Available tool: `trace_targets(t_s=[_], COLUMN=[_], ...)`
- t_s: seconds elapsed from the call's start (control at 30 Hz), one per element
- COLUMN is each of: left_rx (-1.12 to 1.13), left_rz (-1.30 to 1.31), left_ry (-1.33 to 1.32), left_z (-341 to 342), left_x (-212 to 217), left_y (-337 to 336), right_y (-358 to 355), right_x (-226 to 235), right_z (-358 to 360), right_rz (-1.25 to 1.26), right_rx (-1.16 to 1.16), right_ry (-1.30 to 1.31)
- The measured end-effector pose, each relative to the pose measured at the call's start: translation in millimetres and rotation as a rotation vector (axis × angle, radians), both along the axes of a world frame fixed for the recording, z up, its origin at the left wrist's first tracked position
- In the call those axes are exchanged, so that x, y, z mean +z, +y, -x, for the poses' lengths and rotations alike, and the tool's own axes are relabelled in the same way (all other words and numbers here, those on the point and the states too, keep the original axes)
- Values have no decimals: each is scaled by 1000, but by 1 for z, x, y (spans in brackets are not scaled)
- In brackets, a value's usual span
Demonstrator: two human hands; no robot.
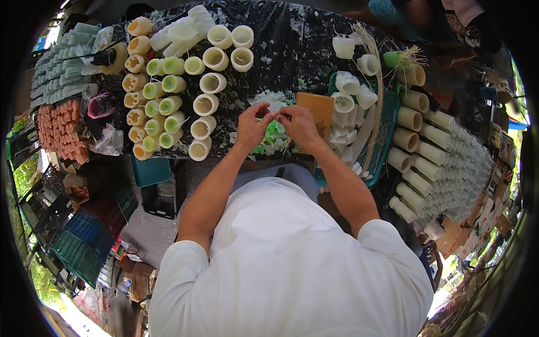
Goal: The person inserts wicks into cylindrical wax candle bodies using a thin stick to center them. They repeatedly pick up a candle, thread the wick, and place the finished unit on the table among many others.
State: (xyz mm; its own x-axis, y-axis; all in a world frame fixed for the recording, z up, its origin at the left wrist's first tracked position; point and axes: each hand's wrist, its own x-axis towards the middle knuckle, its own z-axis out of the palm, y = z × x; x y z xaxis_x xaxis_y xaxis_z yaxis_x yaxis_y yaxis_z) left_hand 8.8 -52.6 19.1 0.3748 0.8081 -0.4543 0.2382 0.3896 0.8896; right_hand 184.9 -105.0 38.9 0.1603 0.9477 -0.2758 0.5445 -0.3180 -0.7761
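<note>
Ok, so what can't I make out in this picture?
Head view: whatever the fingers of the left hand and right hand may pinch is too small and covered by the fingertips.
Head view: part of the green and white scraps is hidden by the hands.
Head view: the orange-brown board's lower left is covered by the right hand.
Head view: the blue patterned cloth is cut off by the top edge.
</note>
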Motion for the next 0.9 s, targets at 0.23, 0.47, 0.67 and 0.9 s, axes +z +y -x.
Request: trace_targets(t_s=[0.23, 0.47, 0.67, 0.9], left_rx=[-61, 430, 658, 769], left_rz=[121, 203, 142, 53], left_ry=[-139, -205, -357, -420], left_z=[16, 46, 65, 81], left_x=[17, 57, 74, 101], left_y=[10, 2, -1, -1], right_y=[-9, -9, -1, 4], right_x=[44, 75, 109, 103], right_z=[4, 5, 0, 9], right_rz=[140, 140, 233, 153], right_rx=[143, 125, -118, -123], right_ry=[23, 14, 217, 317])
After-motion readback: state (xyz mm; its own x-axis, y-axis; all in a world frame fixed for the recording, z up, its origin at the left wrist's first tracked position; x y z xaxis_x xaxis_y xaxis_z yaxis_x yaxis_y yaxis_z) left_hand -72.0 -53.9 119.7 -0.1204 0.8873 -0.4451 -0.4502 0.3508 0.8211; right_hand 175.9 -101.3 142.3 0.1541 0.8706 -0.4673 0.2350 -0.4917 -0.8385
